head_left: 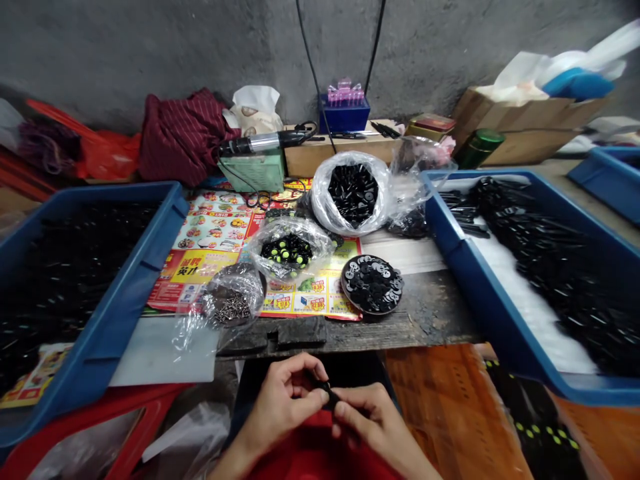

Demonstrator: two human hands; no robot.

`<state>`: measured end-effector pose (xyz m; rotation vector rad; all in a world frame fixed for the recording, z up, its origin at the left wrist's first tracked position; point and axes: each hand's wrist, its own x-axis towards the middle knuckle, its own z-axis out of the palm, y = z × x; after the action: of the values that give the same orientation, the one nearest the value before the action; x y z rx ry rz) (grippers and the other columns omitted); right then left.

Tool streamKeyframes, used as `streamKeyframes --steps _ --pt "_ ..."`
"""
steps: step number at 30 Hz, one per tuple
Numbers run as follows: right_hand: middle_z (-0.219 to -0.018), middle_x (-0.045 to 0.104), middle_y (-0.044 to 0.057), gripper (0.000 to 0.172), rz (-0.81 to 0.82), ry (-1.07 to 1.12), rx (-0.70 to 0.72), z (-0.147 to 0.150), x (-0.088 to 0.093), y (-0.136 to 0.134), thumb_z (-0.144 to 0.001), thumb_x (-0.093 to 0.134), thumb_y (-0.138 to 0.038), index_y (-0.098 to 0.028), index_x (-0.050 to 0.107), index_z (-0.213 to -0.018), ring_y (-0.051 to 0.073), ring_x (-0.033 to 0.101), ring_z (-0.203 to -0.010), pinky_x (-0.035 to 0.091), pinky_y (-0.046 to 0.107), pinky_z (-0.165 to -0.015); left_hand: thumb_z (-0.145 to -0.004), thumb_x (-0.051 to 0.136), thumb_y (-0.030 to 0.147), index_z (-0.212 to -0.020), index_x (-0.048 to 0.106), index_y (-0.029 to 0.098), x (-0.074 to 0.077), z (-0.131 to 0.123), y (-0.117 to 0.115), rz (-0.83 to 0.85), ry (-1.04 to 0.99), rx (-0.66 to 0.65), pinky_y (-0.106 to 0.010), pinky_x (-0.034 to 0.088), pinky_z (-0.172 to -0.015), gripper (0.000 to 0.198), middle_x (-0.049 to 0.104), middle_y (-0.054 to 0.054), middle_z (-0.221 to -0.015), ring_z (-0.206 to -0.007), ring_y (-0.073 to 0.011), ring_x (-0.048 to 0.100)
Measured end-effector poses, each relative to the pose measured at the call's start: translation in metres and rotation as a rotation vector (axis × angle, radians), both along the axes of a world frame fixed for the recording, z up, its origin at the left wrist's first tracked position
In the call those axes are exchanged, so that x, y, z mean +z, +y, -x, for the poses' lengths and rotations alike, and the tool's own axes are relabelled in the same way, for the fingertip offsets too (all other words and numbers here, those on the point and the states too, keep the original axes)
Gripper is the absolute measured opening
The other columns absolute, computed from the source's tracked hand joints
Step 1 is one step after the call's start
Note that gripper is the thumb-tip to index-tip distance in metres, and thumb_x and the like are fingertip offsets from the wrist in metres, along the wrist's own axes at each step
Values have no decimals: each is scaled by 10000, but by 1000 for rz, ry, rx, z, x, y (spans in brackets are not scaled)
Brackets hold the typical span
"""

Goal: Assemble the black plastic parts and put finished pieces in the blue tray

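Note:
Between my two hands, just in front of the bench edge, is a small black plastic part (331, 399); its exact kind is hidden by my fingers. My left hand (295, 393) pinches it with thumb and forefinger. My right hand (367, 413) grips its other side, fingers curled. Beyond them on the bench lie a round dish of flat black pieces (373, 285), an open plastic bag of black and yellow-green round parts (287, 253), and a plastic-lined dish of small metal screws (233, 307).
Blue bins of black parts stand at left (135, 287) and right (530, 333). A bag of black pieces (353, 190) sits mid-bench. Behind it, an electric screwdriver (265, 141) rests on a green box (255, 170). A red stool (150, 413) is at lower left.

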<state>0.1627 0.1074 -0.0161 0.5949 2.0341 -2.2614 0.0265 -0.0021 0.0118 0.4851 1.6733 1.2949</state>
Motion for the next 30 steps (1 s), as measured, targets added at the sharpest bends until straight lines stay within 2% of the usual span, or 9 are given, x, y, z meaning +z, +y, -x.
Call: streamKeyframes --steps 4,9,13,15,20,25,30 --pt "-570 629 59 545 108 -42 42 -2 -2 7 -859 536 -577 -82 682 -682 82 465 -411 335 180 -419 -686 660 198 -836 668 123 -3 4 -4 59 46 -117 -184 395 -513 168 612 -6 -739 -567 -99 499" --pt "-591 633 61 528 248 -110 102 -8 -7 18 -810 601 -590 -73 699 -765 72 459 -407 350 171 -411 -740 646 123 -956 755 202 4 15 -8 58 367 -438 -197 412 -624 255 723 1 -770 -672 -143 605" --pt "-571 615 51 522 356 -149 230 -15 -10 20 -785 628 -594 -79 689 -726 65 456 -386 351 163 -393 -799 641 151 -856 778 189 13 21 -7 -20 459 -726 -199 390 -580 153 722 -11 -673 -600 -143 608" --pt "-555 602 47 525 424 -172 272 -18 -13 17 -774 636 -601 -83 669 -699 63 446 -368 333 160 -370 -806 647 164 -812 776 187 14 21 -7 -35 464 -810 -197 381 -554 131 713 -5 -635 -559 -133 598" --pt "-521 578 26 534 407 -139 133 -22 -23 7 -772 628 -624 -96 637 -692 59 426 -356 326 159 -362 -795 644 140 -884 774 157 6 19 -6 -36 554 -720 -209 404 -596 158 752 -42 -742 -645 -161 654" --pt "-505 570 20 532 399 -145 188 -21 -26 7 -782 628 -614 -98 636 -651 63 440 -353 328 164 -365 -758 686 118 -903 784 171 4 24 -4 -23 442 -786 -195 436 -640 182 780 -45 -795 -689 -170 688" --pt "-630 656 68 539 401 -188 175 -16 -19 15 -756 670 -602 -74 707 -859 79 519 -421 404 183 -440 -748 683 113 -944 777 170 10 25 -1 25 461 -724 -196 445 -656 225 783 -46 -834 -732 -180 699"
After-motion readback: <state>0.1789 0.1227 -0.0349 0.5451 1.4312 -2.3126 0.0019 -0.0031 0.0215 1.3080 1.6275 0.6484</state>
